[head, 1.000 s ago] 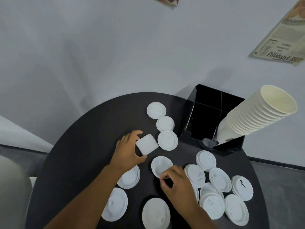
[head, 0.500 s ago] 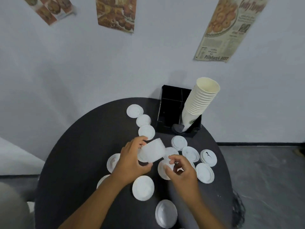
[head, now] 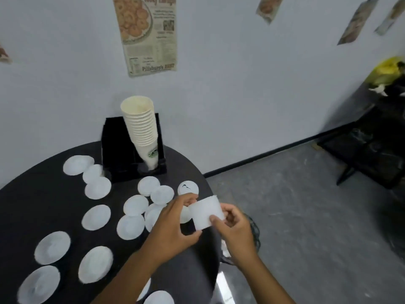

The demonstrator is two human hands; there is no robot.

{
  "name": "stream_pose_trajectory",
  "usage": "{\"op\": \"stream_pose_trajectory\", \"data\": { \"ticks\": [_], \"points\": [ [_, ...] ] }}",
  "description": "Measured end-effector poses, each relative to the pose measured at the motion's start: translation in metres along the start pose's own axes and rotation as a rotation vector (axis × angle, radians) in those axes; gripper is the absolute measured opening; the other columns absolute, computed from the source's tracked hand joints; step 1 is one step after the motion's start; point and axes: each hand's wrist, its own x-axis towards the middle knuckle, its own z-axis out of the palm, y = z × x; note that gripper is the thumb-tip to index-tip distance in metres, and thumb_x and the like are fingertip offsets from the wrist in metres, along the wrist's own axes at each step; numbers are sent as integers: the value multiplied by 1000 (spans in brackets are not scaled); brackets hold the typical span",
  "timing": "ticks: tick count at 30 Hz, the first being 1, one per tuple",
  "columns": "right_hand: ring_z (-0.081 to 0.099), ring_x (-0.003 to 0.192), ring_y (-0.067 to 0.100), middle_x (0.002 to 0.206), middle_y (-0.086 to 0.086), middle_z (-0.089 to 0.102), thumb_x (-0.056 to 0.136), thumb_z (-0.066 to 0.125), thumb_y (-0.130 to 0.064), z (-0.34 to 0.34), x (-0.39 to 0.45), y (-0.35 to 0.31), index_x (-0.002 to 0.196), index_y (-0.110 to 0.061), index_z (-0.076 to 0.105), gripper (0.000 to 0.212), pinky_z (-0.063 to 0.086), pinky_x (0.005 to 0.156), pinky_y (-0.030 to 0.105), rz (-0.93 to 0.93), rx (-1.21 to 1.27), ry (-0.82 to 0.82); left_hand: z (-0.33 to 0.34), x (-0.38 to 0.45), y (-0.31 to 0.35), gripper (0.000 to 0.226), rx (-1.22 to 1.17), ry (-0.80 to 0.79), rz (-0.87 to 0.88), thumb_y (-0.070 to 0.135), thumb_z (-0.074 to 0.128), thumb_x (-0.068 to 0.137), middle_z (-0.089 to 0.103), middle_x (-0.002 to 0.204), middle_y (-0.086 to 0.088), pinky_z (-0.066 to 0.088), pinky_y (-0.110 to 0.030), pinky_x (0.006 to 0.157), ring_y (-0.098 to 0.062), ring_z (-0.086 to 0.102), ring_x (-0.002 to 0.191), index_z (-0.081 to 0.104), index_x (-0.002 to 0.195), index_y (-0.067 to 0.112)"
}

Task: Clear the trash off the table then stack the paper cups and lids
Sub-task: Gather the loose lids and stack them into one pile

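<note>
A white folded napkin (head: pixel 205 212) is held above the right edge of the round black table (head: pixel 32 205). My left hand (head: pixel 173 227) grips its left side between thumb and fingers. My right hand (head: pixel 234 229) pinches its right lower corner. Several white lids (head: pixel 96 217) lie scattered flat over the table. One lid (head: pixel 188 187) near the right edge bears a black mark. A tall leaning stack of paper cups (head: pixel 141 128) stands in a black holder (head: pixel 114 159) at the back of the table.
A dark bin (head: pixel 254 233) with a black liner sits on the floor just beyond the table's right edge, under my right hand. A black rack (head: pixel 372 150) with a yellow bag (head: pixel 385 71) stands at the far right. Posters hang on the wall.
My left hand lifted the napkin off the table and carried it right, past the table's edge. My right hand came up and took hold of it. The view swung right.
</note>
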Motion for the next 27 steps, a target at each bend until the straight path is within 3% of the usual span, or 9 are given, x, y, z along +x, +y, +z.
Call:
{"op": "stream_pose_trajectory", "data": {
  "ticks": [6,11,15,19,22,27],
  "points": [
    [67,76,24,92,17,74,85,78,1,-115,20,55,101,-10,69,22,58,70,46,160,30,172,111,33,22,84,-8,-116,-27,42,89,67,53,135,28,43,-24,107,-3,53,130,48,140,42],
    [65,73,18,87,15,73,84,79,1,-182,48,119,99,-11,69,22,55,64,35,263,-23,259,180,58,17,73,32,-158,-56,31,93,70,59,127,21,45,-17,103,0,55,122,55,131,34],
    [63,72,19,84,5,71,77,85,-14,-197,79,187,97,-20,68,27,51,62,33,377,-95,286,216,76,3,66,62,-170,-79,24,94,73,60,123,16,37,-3,99,-1,56,118,55,126,35],
    [66,77,20,87,2,70,73,85,-21,-194,106,254,92,-29,67,27,59,75,46,439,-144,247,238,89,-17,63,53,-149,-111,25,92,75,61,126,15,45,-14,100,-2,59,118,58,128,32],
    [67,78,23,87,8,69,74,87,-21,-191,119,286,93,-31,67,29,61,80,48,480,-165,201,247,92,-30,64,69,-145,-143,24,92,76,60,126,14,48,-20,98,-2,59,116,58,129,32],
    [67,74,20,82,8,70,79,84,-14,-197,122,297,97,-29,65,31,59,88,50,492,-191,173,247,87,-28,60,58,-134,-185,22,93,75,61,124,13,51,-18,93,-3,60,113,59,124,33]
  ]
}}
